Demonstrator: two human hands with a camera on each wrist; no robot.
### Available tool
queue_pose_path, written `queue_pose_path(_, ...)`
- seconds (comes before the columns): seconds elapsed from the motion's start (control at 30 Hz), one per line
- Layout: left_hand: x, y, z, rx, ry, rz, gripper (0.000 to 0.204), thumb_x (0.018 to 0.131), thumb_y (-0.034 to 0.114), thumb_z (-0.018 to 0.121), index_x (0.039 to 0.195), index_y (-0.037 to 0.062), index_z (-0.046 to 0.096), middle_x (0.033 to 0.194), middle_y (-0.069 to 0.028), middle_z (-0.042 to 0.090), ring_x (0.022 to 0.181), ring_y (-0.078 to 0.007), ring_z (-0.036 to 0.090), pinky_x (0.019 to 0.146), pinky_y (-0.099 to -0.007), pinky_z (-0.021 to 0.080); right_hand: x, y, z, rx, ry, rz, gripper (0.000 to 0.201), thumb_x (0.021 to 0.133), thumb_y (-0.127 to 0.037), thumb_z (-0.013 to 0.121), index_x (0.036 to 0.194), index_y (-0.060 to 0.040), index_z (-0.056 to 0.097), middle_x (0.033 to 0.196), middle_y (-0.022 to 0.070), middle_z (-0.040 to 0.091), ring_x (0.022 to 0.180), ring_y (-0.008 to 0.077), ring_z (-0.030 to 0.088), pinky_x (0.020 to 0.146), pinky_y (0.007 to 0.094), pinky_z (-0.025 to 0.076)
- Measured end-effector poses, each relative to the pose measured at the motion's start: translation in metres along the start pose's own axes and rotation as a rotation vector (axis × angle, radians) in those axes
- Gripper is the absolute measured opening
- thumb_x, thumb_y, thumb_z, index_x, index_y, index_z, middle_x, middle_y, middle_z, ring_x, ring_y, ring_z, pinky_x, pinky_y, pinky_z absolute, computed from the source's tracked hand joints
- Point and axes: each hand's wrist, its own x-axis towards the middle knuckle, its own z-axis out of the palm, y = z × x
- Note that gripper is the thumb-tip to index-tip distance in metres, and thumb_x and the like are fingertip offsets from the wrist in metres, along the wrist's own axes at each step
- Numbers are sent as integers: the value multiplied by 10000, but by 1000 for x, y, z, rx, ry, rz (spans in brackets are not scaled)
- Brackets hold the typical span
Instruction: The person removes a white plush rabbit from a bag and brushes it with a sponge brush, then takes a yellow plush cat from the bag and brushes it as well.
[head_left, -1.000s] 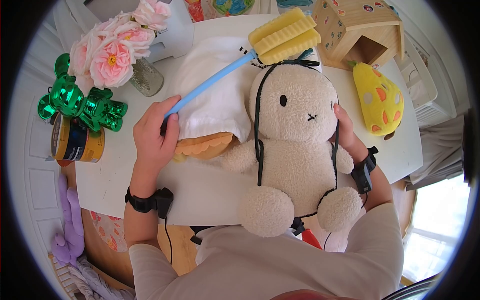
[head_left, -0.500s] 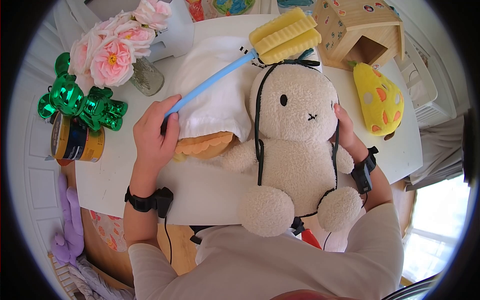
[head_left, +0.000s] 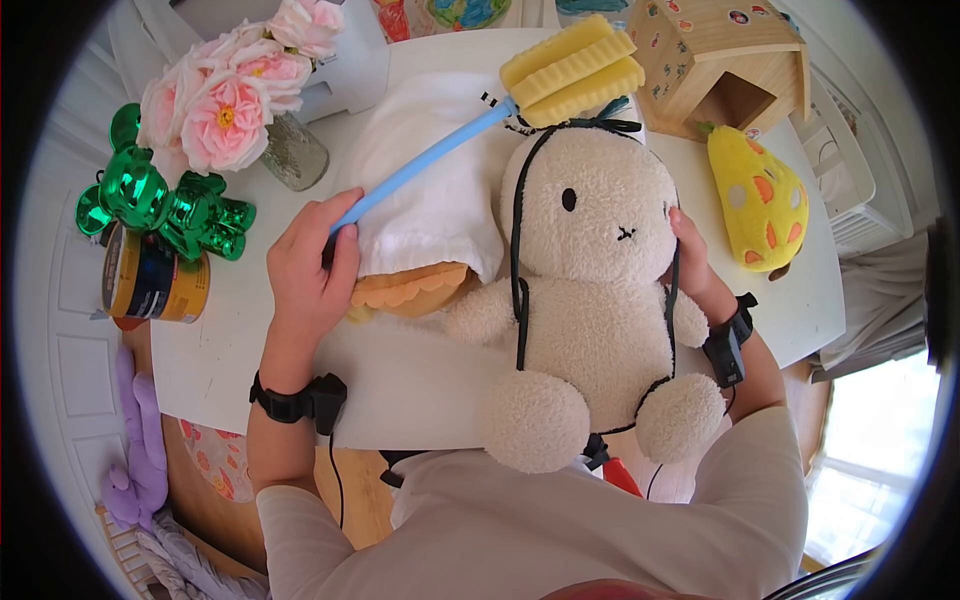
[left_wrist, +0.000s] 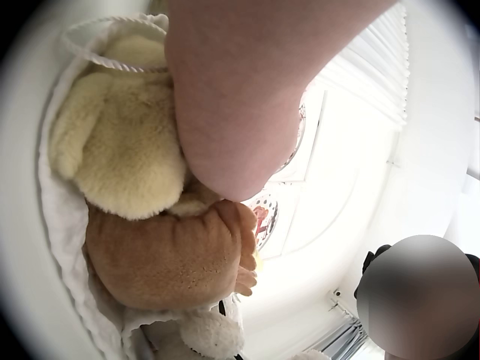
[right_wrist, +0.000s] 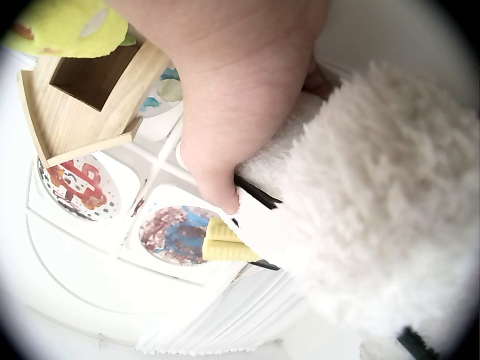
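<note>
My left hand [head_left: 312, 262] grips the blue handle [head_left: 425, 160] of a duster whose ridged yellow head [head_left: 572, 75] overlaps the top of a plush bunny in the head view. That bunny [head_left: 600, 320] is cream and fluffy, with a black cord running round its head and body. My right hand [head_left: 692, 262] holds the side of its head, thumb in front and the other fingers hidden behind. In the right wrist view the thumb [right_wrist: 221, 191] lies by the black cord. Below the left hand, a white cloth bag [head_left: 425, 190] has a brown scalloped plush [left_wrist: 169, 259] and a cream furry plush [left_wrist: 124, 142] in its mouth.
Pink flowers [head_left: 228, 110] in a glass vase [head_left: 295, 155], a shiny green bear figure [head_left: 135, 185] and a yellow tub [head_left: 185, 290] stand at the left. On the right are a wooden house [head_left: 700, 60] and a yellow spotted plush [head_left: 757, 205]. The white table's edge [head_left: 400, 435] runs by the person.
</note>
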Motion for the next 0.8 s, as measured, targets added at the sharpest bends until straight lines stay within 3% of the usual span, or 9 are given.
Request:
queue_pose_path(0.13,-2,0,-1,-24,-40,-48,280,846,-17,546,1119,14,601,790,-97,566,652,-178,525,600,-262,413,0,0,0,5,2,-3,817,818,-503,592,1404,-10,309,1320,163,495,1167,249,536,959,364,448)
queue_pose_path(0.8,-2,0,-2,-25,-46,-49,282,843,-27,543,1118,6,600,785,-95,559,642,-171,517,592,-258,409,0,1,0,16,1,-8,815,815,-494,600,1401,-5,313,1311,161,501,1164,249,537,968,363,439)
